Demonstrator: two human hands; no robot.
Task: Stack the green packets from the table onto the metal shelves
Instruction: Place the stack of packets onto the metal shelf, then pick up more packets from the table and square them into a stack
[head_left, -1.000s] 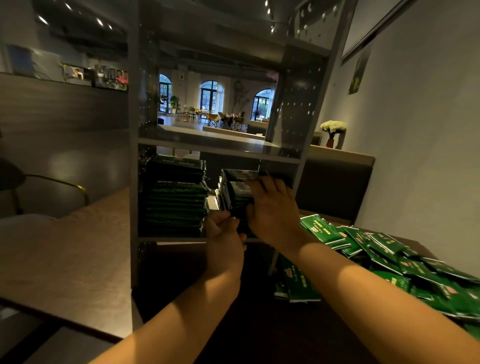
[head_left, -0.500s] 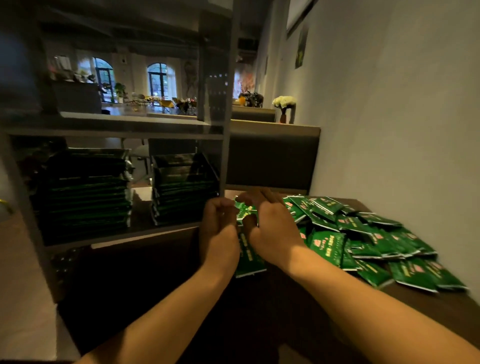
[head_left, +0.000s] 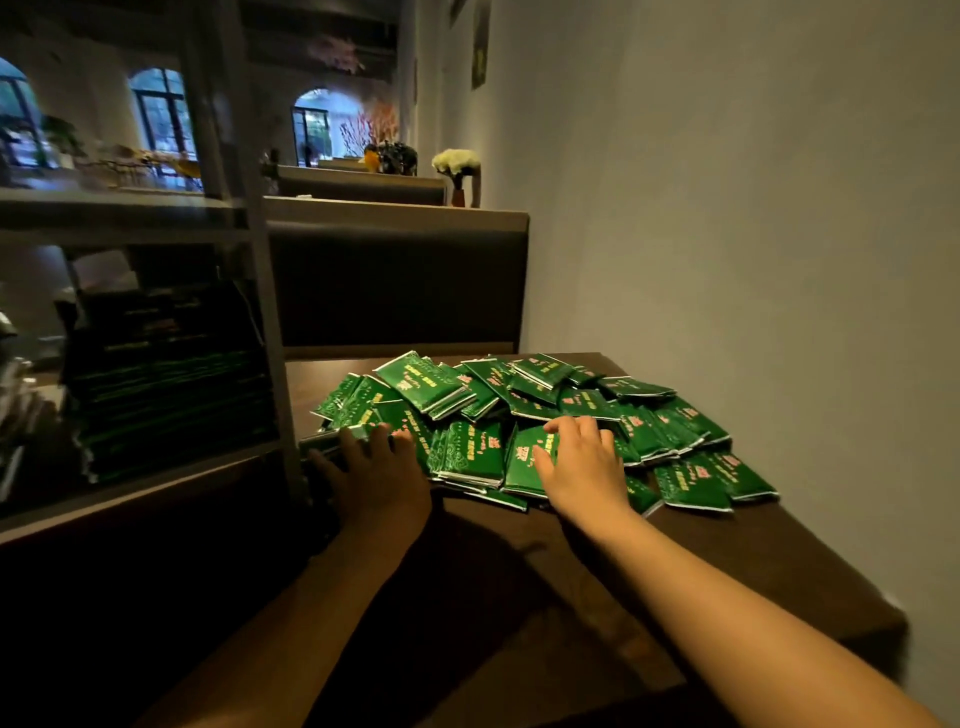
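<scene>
A loose heap of several green packets (head_left: 524, 410) lies on the dark wooden table (head_left: 727, 561) by the wall. My left hand (head_left: 376, 475) lies with spread fingers on the heap's left edge, touching packets there. My right hand (head_left: 582, 467) rests flat on a green packet (head_left: 524, 460) at the heap's front, fingers fairly straight. Neither hand grips anything that I can see. To the left stands the metal shelf (head_left: 130, 493), and a tall stack of green packets (head_left: 171, 384) sits on its lower level behind the upright post (head_left: 265, 332).
The grey wall (head_left: 753, 234) runs close along the table's right side. A dark padded seat back (head_left: 395, 280) rises behind the table, with a vase of white flowers (head_left: 457, 166) on its ledge. The table's right front corner (head_left: 893, 618) is near.
Both hands left the stack on the shelf and came right to the heap on the table. They have spread apart and now lie on the packets. My view swung right.
</scene>
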